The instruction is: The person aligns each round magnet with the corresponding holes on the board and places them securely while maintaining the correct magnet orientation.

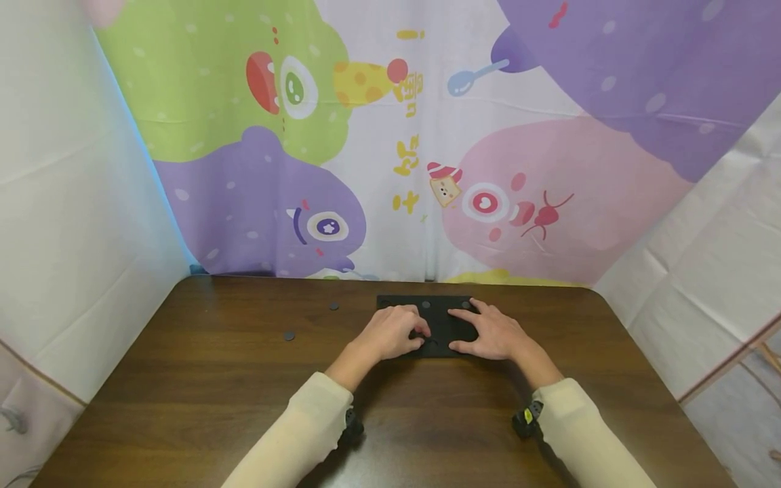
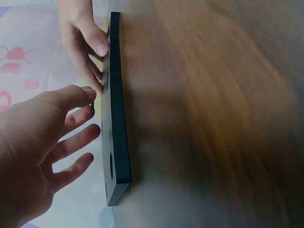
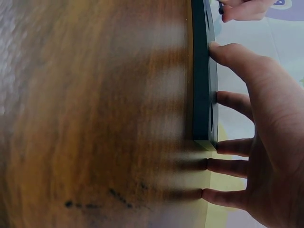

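A flat black board with round recesses lies near the table's back edge. Over its left part is the left hand; in the left wrist view this hand pinches a small dark disc between thumb and index finger, just off the board. The right hand rests spread at the board's right side. In the right wrist view its thumb and some fingertips touch the board, and other fingertips of that hand reach the table past its end.
Two loose dark discs, one disc nearer the back and another disc nearer the front, lie on the brown table left of the board. A cartoon-printed curtain hangs behind the table, with white cloth at both sides.
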Demonstrator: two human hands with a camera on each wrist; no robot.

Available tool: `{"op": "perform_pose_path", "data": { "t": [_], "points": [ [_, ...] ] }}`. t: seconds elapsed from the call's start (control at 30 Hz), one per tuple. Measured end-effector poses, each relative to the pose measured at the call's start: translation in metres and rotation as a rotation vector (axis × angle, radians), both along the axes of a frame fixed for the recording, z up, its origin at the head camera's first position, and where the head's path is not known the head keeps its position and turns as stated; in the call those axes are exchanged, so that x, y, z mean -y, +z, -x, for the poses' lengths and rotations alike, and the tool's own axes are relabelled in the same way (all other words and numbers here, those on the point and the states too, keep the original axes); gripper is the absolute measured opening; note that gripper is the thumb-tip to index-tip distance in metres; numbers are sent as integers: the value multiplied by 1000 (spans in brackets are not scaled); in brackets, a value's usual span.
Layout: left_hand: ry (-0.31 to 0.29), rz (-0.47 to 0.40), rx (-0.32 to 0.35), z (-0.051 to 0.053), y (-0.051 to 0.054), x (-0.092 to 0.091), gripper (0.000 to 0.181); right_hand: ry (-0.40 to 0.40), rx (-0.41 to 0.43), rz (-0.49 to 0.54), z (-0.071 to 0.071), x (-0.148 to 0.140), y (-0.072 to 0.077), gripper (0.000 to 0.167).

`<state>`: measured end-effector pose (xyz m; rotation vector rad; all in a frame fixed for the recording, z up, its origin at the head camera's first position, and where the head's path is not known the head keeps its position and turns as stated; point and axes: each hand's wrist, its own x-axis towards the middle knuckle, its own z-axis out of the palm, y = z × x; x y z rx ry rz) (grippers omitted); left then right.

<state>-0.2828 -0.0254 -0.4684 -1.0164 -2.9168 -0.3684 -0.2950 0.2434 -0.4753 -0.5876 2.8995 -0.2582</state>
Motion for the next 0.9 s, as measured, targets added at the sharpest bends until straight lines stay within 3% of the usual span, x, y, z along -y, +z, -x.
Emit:
{"op": "perform_pose_path", "data": {
  "t": [0.07,0.2,0.23,0.3,0.43,0.53,0.6,0.7,0.77,0.83,0.9],
  "points": [
    [-7,-11,0,3,-5,-1,15,0,2,1,0,0,0,82],
    [-34,-36,-36,27,-45,-3,16,-1,7,6,-1,0,1,82],
    [-37,-38,-37,28,-47,-3,16,-2,7,7,-1,0,1,82],
    [-35,-39,-31,27,-48,-5,16,-3,6,8,-1,0,1,82],
    [-9,-26,20,3,-13,-8,15,-4,5,9,-1,0,0,83],
    [-18,-38,7,2,-14,-9,15,-5,8,12,-1,0,0,83],
    [-29,-50,-24,10,-28,-10,14,-6,8,11,-1,0,-1,83],
    [-29,-56,-12,17,-37,-11,15,-8,7,12,0,0,-1,83],
    [-33,-61,-27,25,-49,-13,15,-8,5,13,0,0,-1,83],
    [-32,-62,-10,26,-48,-13,14,-7,3,14,0,0,-1,83],
    [-32,-66,-23,30,-56,-14,14,-6,3,14,0,0,0,83]
  ]
}}
